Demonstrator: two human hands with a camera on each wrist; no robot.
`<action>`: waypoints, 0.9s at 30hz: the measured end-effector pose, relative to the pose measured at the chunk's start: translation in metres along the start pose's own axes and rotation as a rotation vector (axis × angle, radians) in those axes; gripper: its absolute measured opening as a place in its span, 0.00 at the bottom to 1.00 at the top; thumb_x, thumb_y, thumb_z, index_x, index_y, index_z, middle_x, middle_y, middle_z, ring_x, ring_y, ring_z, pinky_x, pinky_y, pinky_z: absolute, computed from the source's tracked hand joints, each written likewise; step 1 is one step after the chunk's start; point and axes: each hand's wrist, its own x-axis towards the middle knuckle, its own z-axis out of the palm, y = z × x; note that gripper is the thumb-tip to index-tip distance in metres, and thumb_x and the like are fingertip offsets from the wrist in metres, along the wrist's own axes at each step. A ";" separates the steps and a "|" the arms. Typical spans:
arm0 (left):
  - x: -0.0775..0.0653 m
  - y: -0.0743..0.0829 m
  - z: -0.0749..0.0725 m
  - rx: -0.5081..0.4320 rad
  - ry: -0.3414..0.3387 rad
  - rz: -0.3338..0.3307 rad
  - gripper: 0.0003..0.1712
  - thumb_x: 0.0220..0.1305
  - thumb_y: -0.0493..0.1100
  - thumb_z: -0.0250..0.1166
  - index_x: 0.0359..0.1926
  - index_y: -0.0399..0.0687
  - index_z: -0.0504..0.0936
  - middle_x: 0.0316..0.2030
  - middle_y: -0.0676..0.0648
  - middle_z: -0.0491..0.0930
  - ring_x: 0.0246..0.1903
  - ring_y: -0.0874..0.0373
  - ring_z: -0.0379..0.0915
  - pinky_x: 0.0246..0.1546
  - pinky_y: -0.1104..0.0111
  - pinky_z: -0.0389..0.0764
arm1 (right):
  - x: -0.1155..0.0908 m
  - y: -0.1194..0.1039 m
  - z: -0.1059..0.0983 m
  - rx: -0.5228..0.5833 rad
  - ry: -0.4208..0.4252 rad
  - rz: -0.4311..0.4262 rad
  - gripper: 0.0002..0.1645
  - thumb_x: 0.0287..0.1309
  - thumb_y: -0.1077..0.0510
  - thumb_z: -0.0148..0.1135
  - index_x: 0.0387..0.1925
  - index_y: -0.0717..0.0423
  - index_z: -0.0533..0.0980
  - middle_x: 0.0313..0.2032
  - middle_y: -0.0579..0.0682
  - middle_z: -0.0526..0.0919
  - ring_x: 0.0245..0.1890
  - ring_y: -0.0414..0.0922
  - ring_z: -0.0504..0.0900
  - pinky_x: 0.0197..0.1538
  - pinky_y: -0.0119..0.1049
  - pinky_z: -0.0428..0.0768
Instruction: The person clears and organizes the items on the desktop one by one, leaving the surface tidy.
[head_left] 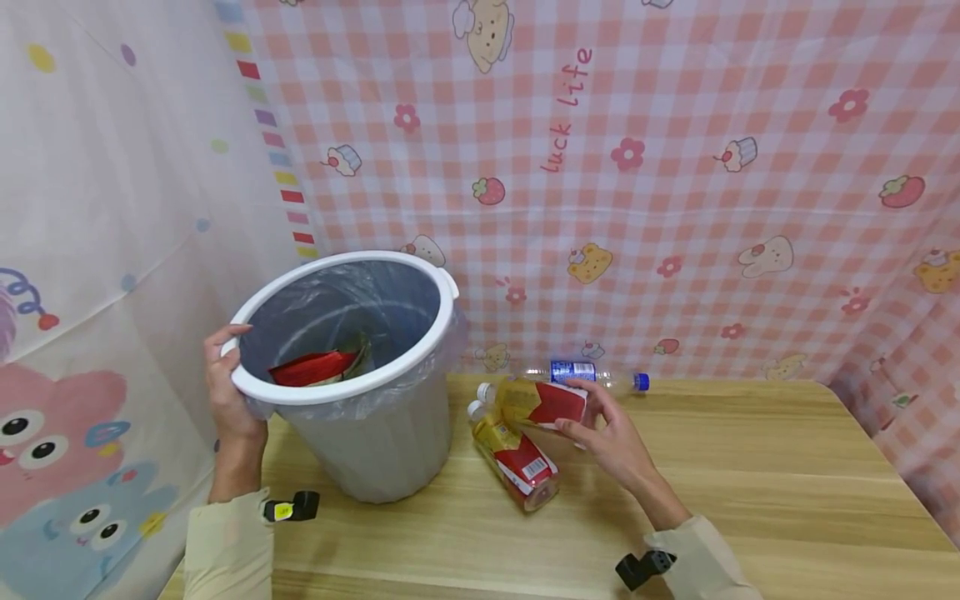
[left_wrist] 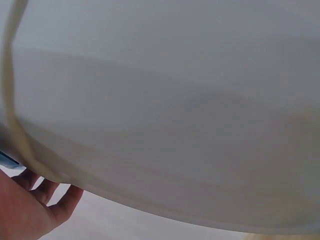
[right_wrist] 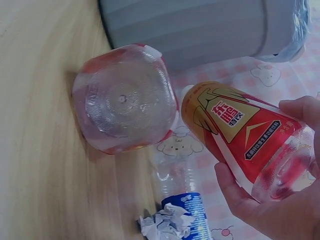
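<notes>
A grey trash bin [head_left: 382,454] with a white rim and a clear plastic liner stands on the left of the wooden table. My left hand [head_left: 227,387] grips the left side of its rim; the left wrist view shows fingers [left_wrist: 65,205] at the bin's edge. Inside lies a red wrapper [head_left: 311,368]. To the bin's right, my right hand [head_left: 618,442] holds a red-and-gold labelled plastic bottle [right_wrist: 245,135] near its base, its white cap towards the bin. A matching bottle [head_left: 517,467] lies on the table just below it.
Behind the held bottle, a clear bottle with a blue label and cap [head_left: 581,372] lies along the table's back edge. Crumpled white paper [right_wrist: 167,222] sits beside it in the right wrist view. A pink checked cloth [head_left: 675,208] hangs behind the table [head_left: 750,467].
</notes>
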 end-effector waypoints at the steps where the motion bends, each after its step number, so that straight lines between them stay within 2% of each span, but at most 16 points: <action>1: 0.000 0.000 0.000 -0.001 0.002 0.000 0.19 0.66 0.38 0.41 0.47 0.42 0.78 0.50 0.42 0.73 0.48 0.54 0.70 0.49 0.71 0.69 | 0.000 -0.001 0.000 -0.006 0.002 -0.006 0.36 0.56 0.59 0.71 0.65 0.46 0.69 0.33 0.53 0.71 0.34 0.46 0.71 0.38 0.41 0.78; 5: 0.000 0.000 0.000 0.000 0.004 -0.001 0.19 0.66 0.38 0.41 0.47 0.42 0.78 0.50 0.42 0.73 0.48 0.54 0.70 0.48 0.71 0.69 | 0.001 -0.006 -0.002 -0.026 0.007 -0.023 0.35 0.56 0.57 0.71 0.65 0.47 0.69 0.32 0.53 0.71 0.34 0.47 0.71 0.41 0.41 0.73; 16: 0.000 0.000 -0.001 0.015 -0.004 0.001 0.19 0.67 0.38 0.41 0.48 0.43 0.77 0.51 0.41 0.73 0.49 0.53 0.69 0.49 0.71 0.69 | 0.003 -0.016 -0.008 -0.007 -0.005 -0.014 0.33 0.62 0.55 0.66 0.67 0.46 0.67 0.36 0.53 0.72 0.39 0.48 0.71 0.41 0.40 0.74; 20: 0.000 -0.001 -0.001 0.018 -0.007 0.003 0.19 0.67 0.39 0.41 0.48 0.43 0.77 0.51 0.41 0.73 0.48 0.53 0.69 0.49 0.70 0.69 | 0.004 -0.020 -0.011 0.019 -0.016 -0.026 0.31 0.62 0.55 0.66 0.65 0.48 0.69 0.39 0.55 0.74 0.41 0.49 0.72 0.42 0.40 0.77; 24: 0.000 0.000 0.000 0.016 -0.001 -0.001 0.19 0.67 0.39 0.41 0.48 0.42 0.78 0.51 0.42 0.73 0.48 0.54 0.70 0.48 0.71 0.69 | 0.005 -0.024 -0.014 0.060 -0.037 -0.051 0.30 0.63 0.57 0.66 0.64 0.50 0.69 0.40 0.59 0.74 0.40 0.48 0.76 0.39 0.37 0.81; 27: 0.000 -0.001 -0.001 0.009 -0.003 -0.001 0.19 0.66 0.39 0.42 0.48 0.42 0.77 0.51 0.42 0.73 0.48 0.54 0.69 0.48 0.71 0.69 | 0.006 -0.027 -0.016 0.094 -0.045 -0.051 0.30 0.62 0.58 0.66 0.64 0.52 0.69 0.45 0.61 0.74 0.41 0.49 0.79 0.37 0.36 0.82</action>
